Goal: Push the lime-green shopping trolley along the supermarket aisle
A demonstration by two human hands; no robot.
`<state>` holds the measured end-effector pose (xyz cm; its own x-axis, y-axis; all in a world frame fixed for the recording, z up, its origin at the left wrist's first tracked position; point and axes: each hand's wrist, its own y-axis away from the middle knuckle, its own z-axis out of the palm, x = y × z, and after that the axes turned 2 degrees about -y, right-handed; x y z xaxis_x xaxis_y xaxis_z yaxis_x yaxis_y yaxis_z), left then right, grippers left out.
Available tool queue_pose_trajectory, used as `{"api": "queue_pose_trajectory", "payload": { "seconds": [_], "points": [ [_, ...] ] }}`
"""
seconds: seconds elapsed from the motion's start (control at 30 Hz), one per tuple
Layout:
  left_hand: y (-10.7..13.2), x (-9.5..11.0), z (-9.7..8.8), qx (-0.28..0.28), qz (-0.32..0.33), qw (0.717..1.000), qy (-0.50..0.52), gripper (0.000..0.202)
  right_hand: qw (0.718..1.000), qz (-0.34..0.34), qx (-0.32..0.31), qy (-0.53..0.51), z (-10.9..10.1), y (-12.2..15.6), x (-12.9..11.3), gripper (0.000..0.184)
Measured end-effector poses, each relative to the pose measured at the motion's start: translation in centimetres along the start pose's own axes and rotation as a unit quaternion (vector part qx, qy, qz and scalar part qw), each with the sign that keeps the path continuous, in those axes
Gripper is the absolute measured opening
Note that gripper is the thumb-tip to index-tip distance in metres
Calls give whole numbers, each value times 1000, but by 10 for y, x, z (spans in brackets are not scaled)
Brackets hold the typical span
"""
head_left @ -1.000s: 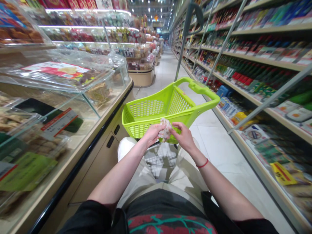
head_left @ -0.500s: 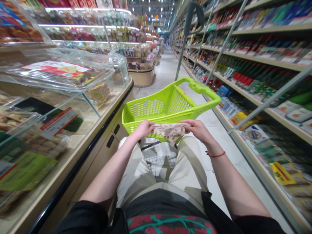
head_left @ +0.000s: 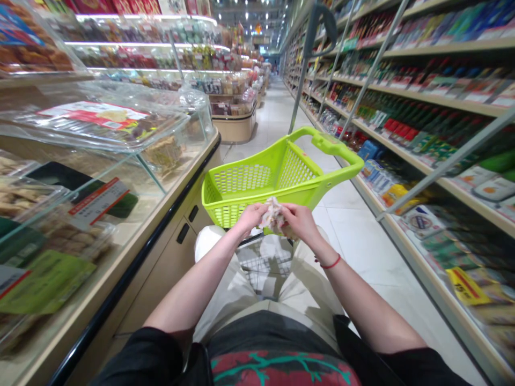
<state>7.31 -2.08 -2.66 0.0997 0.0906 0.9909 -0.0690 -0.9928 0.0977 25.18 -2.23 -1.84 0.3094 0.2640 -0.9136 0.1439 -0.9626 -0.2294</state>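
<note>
A small patterned cloth [head_left: 273,215], pale with pink and brown marks, is bunched up between my two hands above my knees. My left hand [head_left: 254,217] grips its left side. My right hand [head_left: 298,220], below a red string bracelet [head_left: 330,261], grips its right side. Both hands are closed and close together, and parts of the cloth are hidden by the fingers. Just beyond them stands a lime-green shopping basket [head_left: 245,179] with perforated walls and a long handle [head_left: 341,161]; its near wall is partly behind my hands.
At left runs a glass-sided counter [head_left: 177,177] with packed food. Tall shelves [head_left: 434,166] of packaged goods line the right, with slanted metal bars in front. A grey post [head_left: 300,91] rises behind the basket. The white tiled aisle [head_left: 273,102] stretches ahead between displays.
My hands have come together, my right hand moving left most. The cloth, stretched out between them before, is now gathered into a bunch. The basket stays in place.
</note>
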Motion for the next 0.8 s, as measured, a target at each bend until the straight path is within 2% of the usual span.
{"api": "queue_pose_trajectory", "payload": {
  "seconds": [0.07, 0.1, 0.23, 0.27, 0.33, 0.4, 0.43, 0.5, 0.6, 0.7, 0.8],
  "points": [
    [1, 1, 7, -27, 9, 998, 57, 41, 998, -16, -54, -17, 12, 7, -8, 34],
    [1, 3, 7, -36, 7, 997, 74, 38, 997, -2, -67, -45, 13, 8, -11, 39],
    [3, 19, -11, -103, -22, 990, 92, 32, 988, 38, -3, -150, -5, 0, -7, 39],
    [3, 24, -16, -127, -23, 987, 92, 31, 985, 39, -21, -167, -9, -2, -4, 41],
    [2, 35, -22, -158, -12, 984, 78, 30, 967, 68, -129, -211, -12, 0, 4, 48],
    [0, 44, -25, -143, 15, 989, 26, 23, 929, 129, -218, -269, -6, 7, 13, 48],
    [-1, 46, -25, -127, 32, 991, -10, 20, 915, 159, -229, -293, -2, 10, 18, 45],
    [0, 48, -22, -88, 76, 989, -90, 15, 896, 210, -206, -332, 6, 16, 24, 36],
    [10, 40, -11, -32, 176, 966, -188, 14, 873, 245, -169, -386, 9, 14, 24, 23],
    [30, 29, 0, -60, 262, 928, -260, 27, 854, 228, -162, -439, 1, 6, 14, 23],
    [45, 22, 6, -107, 319, 901, -274, 29, 873, 214, -159, -409, -7, 2, 6, 28]
  ]
}}
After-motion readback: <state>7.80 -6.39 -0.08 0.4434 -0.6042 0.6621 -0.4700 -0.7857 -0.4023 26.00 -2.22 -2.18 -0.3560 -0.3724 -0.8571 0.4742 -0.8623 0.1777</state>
